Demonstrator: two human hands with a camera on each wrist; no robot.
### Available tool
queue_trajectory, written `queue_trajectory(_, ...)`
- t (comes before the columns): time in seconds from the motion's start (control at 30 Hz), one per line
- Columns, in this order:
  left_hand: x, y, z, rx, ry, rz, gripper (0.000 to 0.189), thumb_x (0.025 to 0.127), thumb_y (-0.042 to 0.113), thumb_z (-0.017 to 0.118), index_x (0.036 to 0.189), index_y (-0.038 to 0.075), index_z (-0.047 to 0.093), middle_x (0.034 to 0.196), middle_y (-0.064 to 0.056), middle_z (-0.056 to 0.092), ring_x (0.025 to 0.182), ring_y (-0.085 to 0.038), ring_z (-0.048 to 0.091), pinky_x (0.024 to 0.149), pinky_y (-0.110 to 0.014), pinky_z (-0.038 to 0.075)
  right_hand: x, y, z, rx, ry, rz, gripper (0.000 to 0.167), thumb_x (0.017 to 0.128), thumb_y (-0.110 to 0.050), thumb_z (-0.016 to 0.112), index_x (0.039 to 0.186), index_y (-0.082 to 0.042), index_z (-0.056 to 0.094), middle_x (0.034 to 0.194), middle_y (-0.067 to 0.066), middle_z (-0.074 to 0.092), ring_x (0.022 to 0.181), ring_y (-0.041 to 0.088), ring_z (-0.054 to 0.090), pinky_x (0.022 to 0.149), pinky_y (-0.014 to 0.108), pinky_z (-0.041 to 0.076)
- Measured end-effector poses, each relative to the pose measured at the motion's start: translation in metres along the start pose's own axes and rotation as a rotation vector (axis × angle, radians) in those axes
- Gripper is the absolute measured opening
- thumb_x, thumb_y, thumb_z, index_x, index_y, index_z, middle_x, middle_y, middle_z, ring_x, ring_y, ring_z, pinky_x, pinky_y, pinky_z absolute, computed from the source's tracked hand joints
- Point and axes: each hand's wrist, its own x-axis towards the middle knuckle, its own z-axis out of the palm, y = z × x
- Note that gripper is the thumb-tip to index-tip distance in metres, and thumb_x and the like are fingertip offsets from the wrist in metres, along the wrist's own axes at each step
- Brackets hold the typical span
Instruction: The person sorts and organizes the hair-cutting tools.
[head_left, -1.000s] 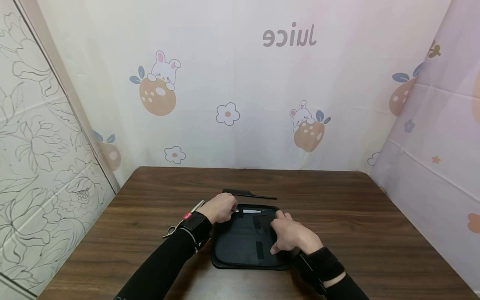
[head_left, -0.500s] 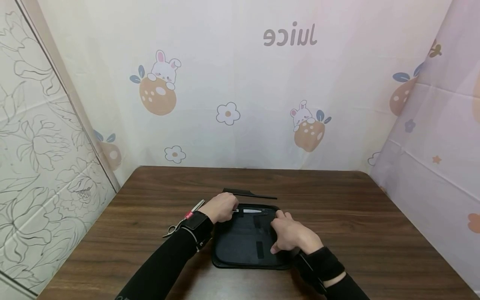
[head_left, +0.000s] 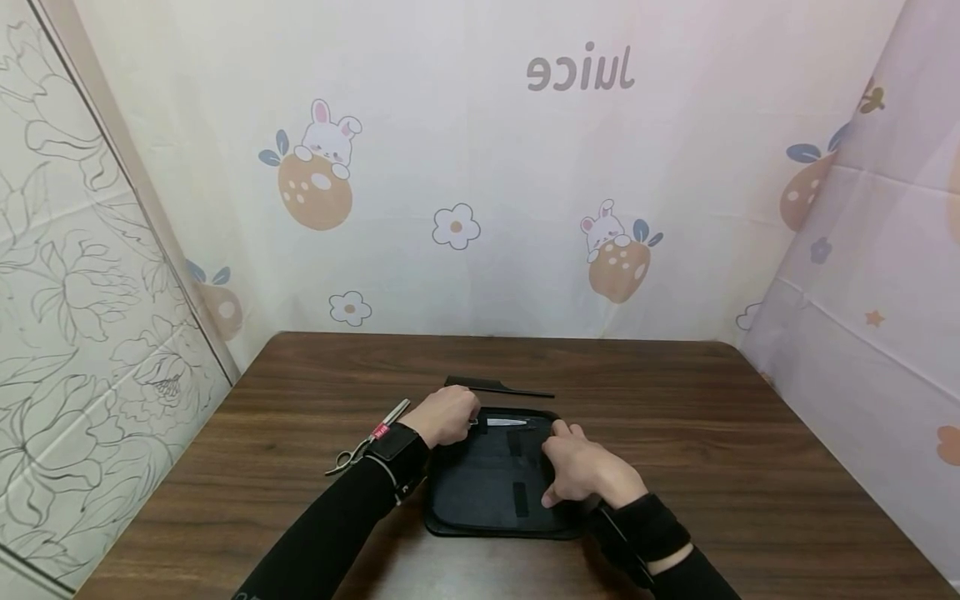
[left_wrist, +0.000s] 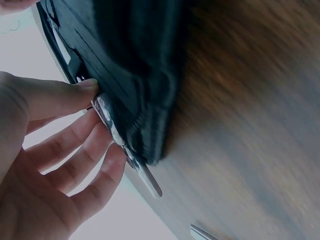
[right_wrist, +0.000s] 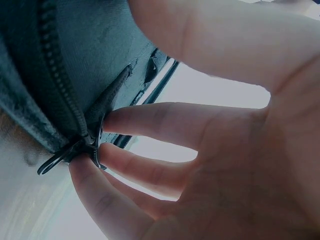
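Observation:
A black zip case (head_left: 487, 492) lies opened flat on the table, with dark loops and slots inside. My left hand (head_left: 446, 415) is at its far left corner and pinches silver scissors (left_wrist: 112, 125) between thumb and fingers by the handle end. Their narrow blade (head_left: 506, 422) runs through a small elastic loop (left_wrist: 75, 65) along the case's far edge. My right hand (head_left: 588, 467) rests on the case's right side, its fingers extended. In the right wrist view, its fingertips touch the far corner beside the zipper pull (right_wrist: 55, 157).
Behind the case lies a black tail comb (head_left: 498, 387). A second pair of silver scissors (head_left: 367, 440) with a red tag lies to the left, beside my left wrist. The wooden table (head_left: 712, 467) ends at a printed curtain (head_left: 465, 167).
My left hand has moved slightly right, and the scissors blade has slid a little further right through the loop. My right hand stays where it was.

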Motion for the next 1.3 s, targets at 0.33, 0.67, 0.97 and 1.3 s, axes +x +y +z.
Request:
queue_trajectory(0.33, 0.003, 0.002, 0.007, 0.002, 0.014, 0.002, 0.007, 0.096, 0.008, 0.068, 0.096, 0.011, 0.074, 0.096, -0.003, 0.064, 0.09, -0.019, 0.059, 0.078, -0.034, 0.051, 0.0, 0.002, -0.001, 0.005, 0.001, 0.0, 0.057, 0.073, -0.019, 0.093, 0.118, 0.004, 0.067, 0.117, 0.012, 0.048, 0.105, 0.03, 0.042, 0.084, 0.051, 0.047)
queue_trajectory(0.67, -0.009, -0.006, 0.007, 0.023, 0.06, 0.002, 0.009, 0.093, 0.012, 0.07, 0.1, 0.012, 0.076, 0.099, -0.003, 0.065, 0.094, -0.02, 0.059, 0.077, -0.037, 0.053, 0.0, 0.002, 0.0, 0.02, 0.005, -0.006, 0.056, 0.073, -0.018, 0.093, 0.117, 0.005, 0.067, 0.118, 0.012, 0.048, 0.106, 0.031, 0.042, 0.083, 0.049, 0.048)
queue_trajectory(0.97, -0.01, -0.01, 0.001, -0.041, -0.005, -0.03, 0.02, 0.091, 0.006, 0.066, 0.108, 0.01, 0.075, 0.107, -0.005, 0.07, 0.09, -0.018, 0.062, 0.082, -0.039, 0.053, 0.0, -0.001, -0.001, 0.016, 0.01, -0.001, 0.056, 0.072, -0.018, 0.094, 0.116, 0.005, 0.068, 0.118, 0.012, 0.048, 0.106, 0.03, 0.042, 0.084, 0.05, 0.048)
queue_trajectory(1.3, -0.01, -0.007, -0.001, -0.031, -0.037, -0.003, 0.03, 0.087, -0.007, 0.068, 0.112, 0.009, 0.074, 0.111, -0.007, 0.066, 0.101, -0.021, 0.063, 0.086, -0.037, 0.053, 0.0, 0.001, 0.0, 0.011, 0.012, 0.004, 0.057, 0.072, -0.018, 0.094, 0.117, 0.005, 0.068, 0.117, 0.011, 0.047, 0.106, 0.03, 0.042, 0.083, 0.049, 0.048)
